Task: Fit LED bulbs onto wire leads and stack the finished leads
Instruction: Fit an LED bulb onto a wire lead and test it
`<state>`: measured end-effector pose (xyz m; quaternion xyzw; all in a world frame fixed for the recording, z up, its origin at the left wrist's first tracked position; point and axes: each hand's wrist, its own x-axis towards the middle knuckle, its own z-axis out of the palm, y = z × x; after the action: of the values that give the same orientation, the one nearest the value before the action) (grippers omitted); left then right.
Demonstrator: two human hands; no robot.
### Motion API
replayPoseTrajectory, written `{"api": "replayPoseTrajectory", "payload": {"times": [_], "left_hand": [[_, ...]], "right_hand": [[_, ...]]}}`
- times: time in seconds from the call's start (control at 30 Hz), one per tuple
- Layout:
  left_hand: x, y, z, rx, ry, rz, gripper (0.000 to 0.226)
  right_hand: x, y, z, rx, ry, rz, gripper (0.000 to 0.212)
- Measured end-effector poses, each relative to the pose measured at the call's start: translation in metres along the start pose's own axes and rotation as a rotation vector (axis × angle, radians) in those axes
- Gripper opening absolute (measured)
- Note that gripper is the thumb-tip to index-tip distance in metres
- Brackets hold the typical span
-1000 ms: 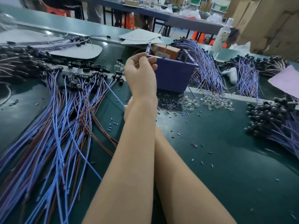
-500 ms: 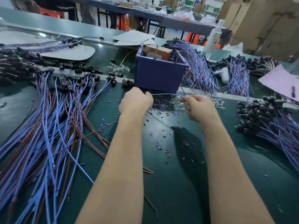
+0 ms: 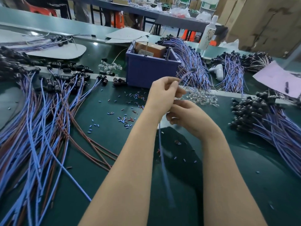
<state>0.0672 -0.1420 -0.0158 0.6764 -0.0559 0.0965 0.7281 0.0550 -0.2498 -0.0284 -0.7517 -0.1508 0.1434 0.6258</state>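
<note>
Head camera looks down over both forearms at a dark green surface [image 3: 101, 144] littered with wire. The left hand [image 3: 164, 93] is raised, thumb and forefinger pinching a blue wire lead [image 3: 185, 76] just below its dark socket end, which blurs in the air in front of the purple bin [image 3: 151, 74]. The rest of that lead hangs down between the forearms, smeared by motion. The right hand [image 3: 187, 116] sits just below the left, close to it, fingers curled inward; whether it grips the lead or a bulb I cannot tell. A scatter of clear LED bulbs [image 3: 202, 97] lies just beyond the hands. A heap of dark-headed leads [image 3: 260, 115] lies at the right, well apart from the loose blue and brown leads [image 3: 40, 128] fanned out on the left. Tiny insulation bits [image 3: 127, 119] speckle the surface between them. A cardboard box [image 3: 149, 49] stands inside the bin.
</note>
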Motion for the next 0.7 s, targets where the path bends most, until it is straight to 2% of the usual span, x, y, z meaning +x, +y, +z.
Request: {"api": "replayPoseTrajectory", "payload": {"times": [0.13,0.23,0.3,0.37,0.5,0.57,0.63,0.7], "left_hand": [[-0.005,0.001,0.0,0.117,-0.136,0.122,0.019],[-0.008,-0.002,0.001,0.182,-0.132,0.162,0.016],[-0.007,-0.004,0.0,0.225,-0.103,0.178,0.015],[-0.007,-0.006,0.0,0.265,-0.086,0.144,0.019],[-0.008,-0.013,-0.005,0.356,-0.192,-0.134,0.025],[-0.008,-0.016,-0.009,0.481,-0.219,-0.143,0.028],[-0.006,-0.018,-0.01,0.557,-0.158,-0.072,0.026],[-0.005,-0.017,-0.009,0.525,-0.114,-0.035,0.025]], "right_hand": [[-0.004,-0.004,-0.006,0.291,-0.024,-0.035,0.026],[-0.006,-0.005,-0.009,0.516,-0.05,-0.06,0.028],[-0.007,-0.004,-0.01,0.558,-0.022,-0.07,0.026],[-0.004,-0.003,-0.01,0.602,0.113,-0.072,0.021],[0.004,-0.001,-0.02,0.801,0.666,-0.165,0.021],[0.004,0.001,-0.024,0.86,0.871,-0.225,0.022],[0.005,0.003,-0.024,0.817,0.912,-0.246,0.019],[0.006,0.005,-0.02,0.649,0.817,-0.217,0.013]]}}
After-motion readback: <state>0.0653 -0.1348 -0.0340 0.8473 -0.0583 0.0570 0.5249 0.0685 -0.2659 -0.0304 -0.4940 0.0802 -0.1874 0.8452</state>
